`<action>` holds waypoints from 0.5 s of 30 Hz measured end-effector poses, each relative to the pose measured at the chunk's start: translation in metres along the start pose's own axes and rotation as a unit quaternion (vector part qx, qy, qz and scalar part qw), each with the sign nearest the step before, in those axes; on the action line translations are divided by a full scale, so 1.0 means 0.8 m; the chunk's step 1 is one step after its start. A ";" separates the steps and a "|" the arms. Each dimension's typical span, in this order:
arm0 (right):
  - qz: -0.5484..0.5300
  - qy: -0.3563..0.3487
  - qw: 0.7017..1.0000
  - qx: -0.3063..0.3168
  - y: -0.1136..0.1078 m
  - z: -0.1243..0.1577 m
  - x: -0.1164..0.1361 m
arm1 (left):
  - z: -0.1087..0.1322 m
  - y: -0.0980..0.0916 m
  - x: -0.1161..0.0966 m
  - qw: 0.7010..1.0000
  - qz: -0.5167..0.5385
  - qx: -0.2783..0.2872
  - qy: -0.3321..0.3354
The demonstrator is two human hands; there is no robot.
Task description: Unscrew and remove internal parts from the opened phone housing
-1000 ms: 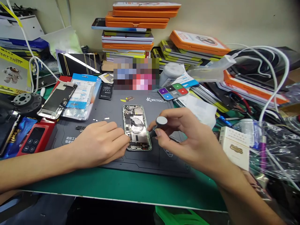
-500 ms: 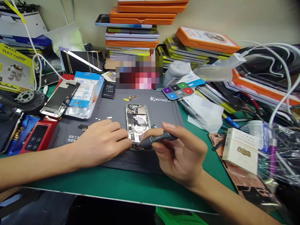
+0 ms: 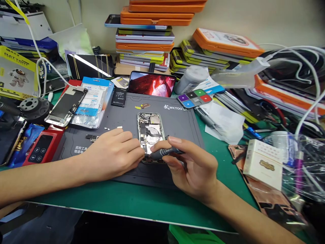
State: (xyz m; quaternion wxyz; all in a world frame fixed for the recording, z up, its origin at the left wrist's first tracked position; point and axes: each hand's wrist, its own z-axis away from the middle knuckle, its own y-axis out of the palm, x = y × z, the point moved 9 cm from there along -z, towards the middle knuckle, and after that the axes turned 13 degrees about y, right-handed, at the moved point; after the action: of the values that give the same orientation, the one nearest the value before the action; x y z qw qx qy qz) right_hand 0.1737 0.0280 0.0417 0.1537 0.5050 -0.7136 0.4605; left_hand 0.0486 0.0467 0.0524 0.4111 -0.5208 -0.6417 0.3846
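Observation:
An opened phone [image 3: 149,130] lies on the dark grey work mat [image 3: 175,123], its inner parts and a round coil showing. My right hand [image 3: 194,166] grips a dark screwdriver [image 3: 165,153], held tilted, with its front end over the phone's lower part; the tip is hard to make out. At the phone's lower left edge rests my left hand [image 3: 118,152], fingers curled and closed. Whatever those fingertips hold is hidden. Left of that hand sits a small loose phone part [image 3: 91,137]. Tiny pieces lie above it on the mat.
A phone playing video [image 3: 152,84] leans behind the mat. A battery [image 3: 118,97] and a detached screen [image 3: 66,106] are at left. Boxes [image 3: 147,45] are stacked against the wall. To the right are a screw tray [image 3: 194,99], another screwdriver [image 3: 208,119] and a cigarette box [image 3: 264,164].
My right hand and the screwdriver have shifted slightly left, and the screwdriver lies a little flatter. My left hand stays at the phone's edge. The whole view has shifted slightly.

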 end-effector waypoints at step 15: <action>0.037 -0.079 0.996 0.010 -0.001 -0.001 0.023 | -0.002 -0.009 0.005 0.999 0.000 -0.019 -0.025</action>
State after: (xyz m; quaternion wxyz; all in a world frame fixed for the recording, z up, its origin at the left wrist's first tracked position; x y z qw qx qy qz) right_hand 0.1663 0.0183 0.0552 0.0751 0.5146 -0.7372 0.4314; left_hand 0.0468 0.0494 0.0603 0.3848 -0.5186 -0.6591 0.3855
